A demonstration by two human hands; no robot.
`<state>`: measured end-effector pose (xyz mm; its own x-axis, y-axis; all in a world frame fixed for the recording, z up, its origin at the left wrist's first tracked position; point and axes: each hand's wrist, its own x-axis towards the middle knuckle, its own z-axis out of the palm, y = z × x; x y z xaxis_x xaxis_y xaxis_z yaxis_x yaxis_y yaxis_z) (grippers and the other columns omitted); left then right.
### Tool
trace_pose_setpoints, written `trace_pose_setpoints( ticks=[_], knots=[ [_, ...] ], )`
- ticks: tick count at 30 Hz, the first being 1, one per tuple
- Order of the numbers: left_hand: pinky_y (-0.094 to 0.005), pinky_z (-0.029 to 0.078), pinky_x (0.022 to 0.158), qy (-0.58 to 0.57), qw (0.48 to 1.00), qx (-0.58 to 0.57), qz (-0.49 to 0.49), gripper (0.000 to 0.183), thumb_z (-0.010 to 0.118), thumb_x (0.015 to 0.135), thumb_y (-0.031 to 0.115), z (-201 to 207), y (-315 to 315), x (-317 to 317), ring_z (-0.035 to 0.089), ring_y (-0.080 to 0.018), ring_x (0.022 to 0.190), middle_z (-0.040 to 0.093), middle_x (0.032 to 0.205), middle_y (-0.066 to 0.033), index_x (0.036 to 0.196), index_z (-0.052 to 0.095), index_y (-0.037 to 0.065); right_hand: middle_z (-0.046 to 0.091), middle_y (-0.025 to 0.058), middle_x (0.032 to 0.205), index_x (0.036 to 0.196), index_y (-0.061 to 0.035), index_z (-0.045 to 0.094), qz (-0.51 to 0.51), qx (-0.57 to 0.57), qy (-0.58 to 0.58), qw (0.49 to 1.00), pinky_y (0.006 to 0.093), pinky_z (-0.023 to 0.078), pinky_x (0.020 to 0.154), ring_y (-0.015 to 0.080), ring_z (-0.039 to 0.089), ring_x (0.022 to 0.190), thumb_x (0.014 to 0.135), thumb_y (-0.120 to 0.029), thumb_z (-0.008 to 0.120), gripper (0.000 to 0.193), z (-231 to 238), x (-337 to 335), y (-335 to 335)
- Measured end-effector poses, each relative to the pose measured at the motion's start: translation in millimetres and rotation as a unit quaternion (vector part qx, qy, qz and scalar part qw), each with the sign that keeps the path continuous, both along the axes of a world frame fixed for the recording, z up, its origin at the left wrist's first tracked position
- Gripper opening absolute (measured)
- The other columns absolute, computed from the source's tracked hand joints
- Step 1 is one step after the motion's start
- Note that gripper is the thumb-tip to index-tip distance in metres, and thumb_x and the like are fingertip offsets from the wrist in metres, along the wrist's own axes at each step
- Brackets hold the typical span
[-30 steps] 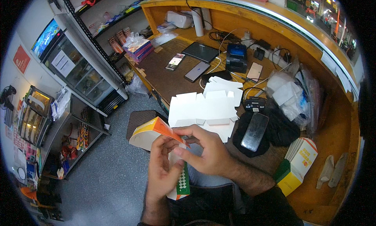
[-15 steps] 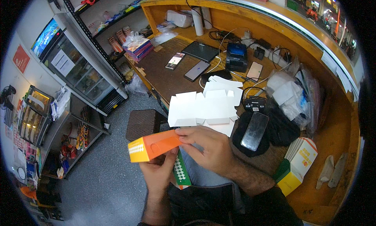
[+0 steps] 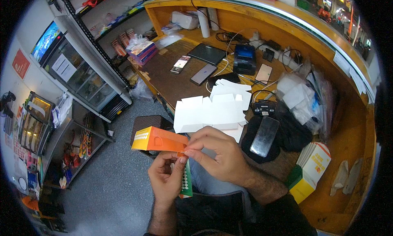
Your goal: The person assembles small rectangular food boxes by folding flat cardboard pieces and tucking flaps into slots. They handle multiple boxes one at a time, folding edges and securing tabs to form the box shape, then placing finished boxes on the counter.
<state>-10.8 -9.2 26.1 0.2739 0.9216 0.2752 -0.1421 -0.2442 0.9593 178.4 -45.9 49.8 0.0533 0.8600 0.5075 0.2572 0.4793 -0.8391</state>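
Observation:
An orange and yellow cardboard box (image 3: 166, 141), part folded, is held tilted between my hands above my lap. My left hand (image 3: 167, 174) grips it from below, thumb pressed near the lower edge. Thumb and fingertips of my right hand (image 3: 219, 154) pinch a small orange flap at the box's right end. Below hangs a green panel with white diamonds (image 3: 187, 180), partly behind my left hand; how it joins the box is hidden. Just beyond my hands, flat white box blanks (image 3: 208, 111) lie in a loose stack at the desk's near edge.
On the wooden desk (image 3: 163, 84) lie several phones, a black tablet (image 3: 207, 54), a small black printer (image 3: 245, 59) and tangled cables. A dark phone (image 3: 264, 135) rests on black cloth at right, near folded yellow and green cartons (image 3: 309, 170). A brown woven stool (image 3: 149, 123) stands beyond the box.
The box has shifted slightly left and turned, showing more of its side. My right fingers have moved down from its top edge onto the small flap; my left hand has slid lower.

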Motion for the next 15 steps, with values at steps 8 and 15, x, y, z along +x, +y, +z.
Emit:
trace_pose_setpoints(
  ticks=[8, 15],
  knots=[
    [-0.0324, 0.056, 0.097, -0.082, 0.992, -0.091, -0.035, 0.028, 0.071, 0.095, -0.010, -2, 6, -2, 0.072, -0.0183, 0.103, 0.075, 0.113, -0.0152, 0.122, 0.065, -0.006, 0.069, 0.0134, 0.110, 0.103, -0.0014, 0.077, -0.010, 0.024, 0.022, 0.999, 0.0386, 0.055, 0.098, 0.0262, 0.070, 0.111, 0.095, -0.005, 0.077, 0.009, -10, -1, 6],
    [-0.0328, 0.057, 0.097, -0.115, 0.988, -0.093, -0.036, 0.033, 0.068, 0.102, 0.004, -14, 6, -2, 0.071, -0.0195, 0.110, 0.072, 0.125, -0.0125, 0.135, 0.062, -0.002, 0.067, 0.0150, 0.108, 0.093, -0.0029, 0.070, -0.015, 0.100, 0.009, 0.995, 0.0465, 0.053, 0.097, 0.0362, 0.066, 0.113, 0.089, -0.008, 0.078, 0.011, -15, -12, 13]
  ],
)
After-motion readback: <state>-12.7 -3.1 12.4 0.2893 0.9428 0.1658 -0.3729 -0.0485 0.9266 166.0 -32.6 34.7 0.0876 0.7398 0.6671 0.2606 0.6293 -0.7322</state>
